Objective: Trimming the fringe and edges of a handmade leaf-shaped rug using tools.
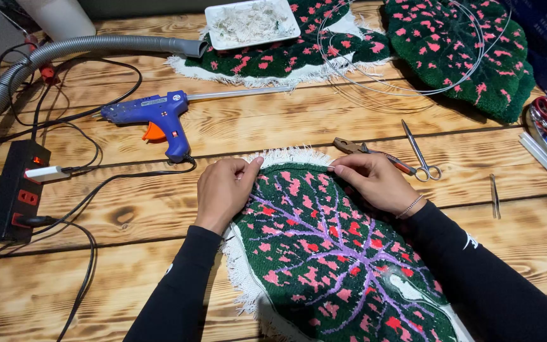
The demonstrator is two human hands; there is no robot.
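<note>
A tufted leaf-shaped rug piece (324, 253), dark green with pink spots and purple veins and a white fringed edge, lies on the wooden table (128, 209) in front of me. My left hand (223, 190) pinches its upper left edge between thumb and fingers. My right hand (375, 180) grips the upper right edge, a thin bracelet on the wrist. Both arms wear black sleeves.
A blue glue gun (156, 114) lies at left with a long glue stick. A grey hose (64, 50) and black power strip (17, 190) with cables sit far left. Pliers (365, 152), scissors (420, 155), tweezers (495, 196), a white tray (251, 22), wire loops (400, 82) and more green-pink pieces (470, 50) lie behind.
</note>
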